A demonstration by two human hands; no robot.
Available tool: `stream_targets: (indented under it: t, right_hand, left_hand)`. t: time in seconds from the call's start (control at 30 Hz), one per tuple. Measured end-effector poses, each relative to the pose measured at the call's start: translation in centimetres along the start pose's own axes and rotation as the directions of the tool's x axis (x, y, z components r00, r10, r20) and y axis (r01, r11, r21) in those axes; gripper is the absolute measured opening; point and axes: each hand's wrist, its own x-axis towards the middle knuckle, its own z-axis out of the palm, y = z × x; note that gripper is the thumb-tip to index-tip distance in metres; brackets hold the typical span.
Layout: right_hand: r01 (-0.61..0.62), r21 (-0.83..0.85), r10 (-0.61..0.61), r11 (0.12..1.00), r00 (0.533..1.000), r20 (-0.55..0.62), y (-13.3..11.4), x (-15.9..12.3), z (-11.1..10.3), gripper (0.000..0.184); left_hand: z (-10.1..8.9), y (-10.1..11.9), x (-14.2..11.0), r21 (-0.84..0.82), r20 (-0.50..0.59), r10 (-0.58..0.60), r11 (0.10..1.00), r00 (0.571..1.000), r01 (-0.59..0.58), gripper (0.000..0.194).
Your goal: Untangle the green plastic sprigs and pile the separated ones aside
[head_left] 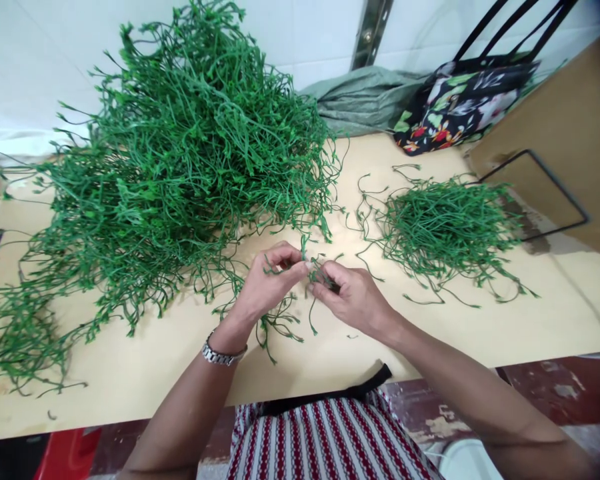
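My left hand (275,273) and my right hand (353,293) meet over the table in front of me, fingertips nearly touching. Between them are thin green artificial plant stems (305,248) with small forked tips. The left thumb and forefinger pinch a stem, and more stems hang below that hand. Pinched fingers of the right hand also hold green stems. A large heap of the same stems (195,147) rises behind and to the left of my hands. To the right lies a smaller pile of stems (445,223).
Another loose cluster of stems (23,333) lies at the table's left end. A cardboard box (565,147) with a black wire frame (583,217) stands at the right. Against the wall are a floral bag (460,103) and a grey-green sack (370,100). The table's front edge is close to my body.
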Motion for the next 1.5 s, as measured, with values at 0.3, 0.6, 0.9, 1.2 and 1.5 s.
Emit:
stream_targets:
  t: [0.3, 0.6, 0.9, 1.2, 1.5]
  right_hand:
    - [0.185, -0.128, -0.184, 0.974, 0.983, 0.021, -0.4, -0.2, -0.9, 0.029]
    - [0.308, -0.193, -0.362, 0.932, 0.835, -0.415, -0.7, 0.0, -3.4, 0.033]
    - [0.137, -0.075, -0.145, 0.988, 0.983, -0.115, -0.2, 0.1, -0.9, 0.012]
    - [0.408, -0.573, -0.518, 0.711, 0.855, -0.034, 5.2, 2.7, -3.1, 0.024]
    - [0.061, 0.104, -0.054, 0.993, 0.996, -0.071, 4.7, 2.2, -4.4, 0.024]
  left_hand:
    - [1.2, -1.1, -0.1, -0.300, -0.085, -0.103, 0.951, 0.991, 0.073, 0.011]
    - [1.0, -1.0, -1.0, 0.130, -0.086, 0.108, 0.987, 0.990, -0.096, 0.016]
    - [2.1, -0.9, -1.6, 0.064, -0.111, 0.105, 0.993, 0.988, -0.098, 0.012]
    - [1.6, -0.3, -2.8, -0.153, 0.202, -0.048, 0.985, 0.978, 0.080, 0.019]
    - [2.2, -0.8, -1.4, -0.101, -0.081, -0.065, 0.993, 0.995, 0.057, 0.019]
